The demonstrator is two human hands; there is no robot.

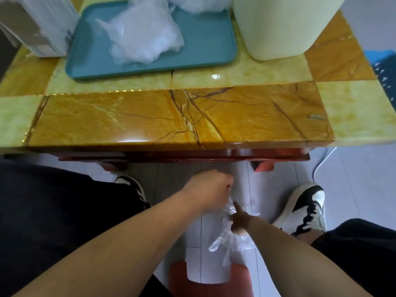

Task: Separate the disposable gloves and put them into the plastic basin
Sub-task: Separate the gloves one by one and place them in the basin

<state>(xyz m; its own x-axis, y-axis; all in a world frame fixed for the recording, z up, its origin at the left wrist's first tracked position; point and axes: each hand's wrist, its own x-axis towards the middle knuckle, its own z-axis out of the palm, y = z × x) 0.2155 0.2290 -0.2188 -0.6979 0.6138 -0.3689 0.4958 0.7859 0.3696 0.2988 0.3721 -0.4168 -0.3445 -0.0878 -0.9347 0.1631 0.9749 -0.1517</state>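
While seated before the glossy yellow-and-amber desk (150,123), faces a white box (36,28) at its far-left corner. Just right of that box, sees a teal tray (205,50) lying flat on the desk, with a crumpled heap of clear gloves (143,37) on its left half and a second heap (199,3) at its far rim, cut off by the frame edge. Further right, finds a tall cream container (285,26) standing on the desk just beside the tray. Past the desk's right end, glimpses a blue object (381,67), too cropped to identify.

Below the desk edge, wears dark trousers (64,211) and black-and-white shoes. Keeps the left shoe (132,185) half hidden behind the leg and the right shoe (306,206) planted on the pale floor tiles (353,179). Works low between the knees. Curls the left hand (211,186) into a fist, fingers tucked under and, as far as the blur allows, pinching the top of one clear glove (225,243). Just right and lower, grips the same glove with the right hand (240,221), index finger straight and pointing up toward the left hand, other fingers bunched in the film. Lets the glove's free end dangle over the floor above a red stool (210,281), well apart from the tray.
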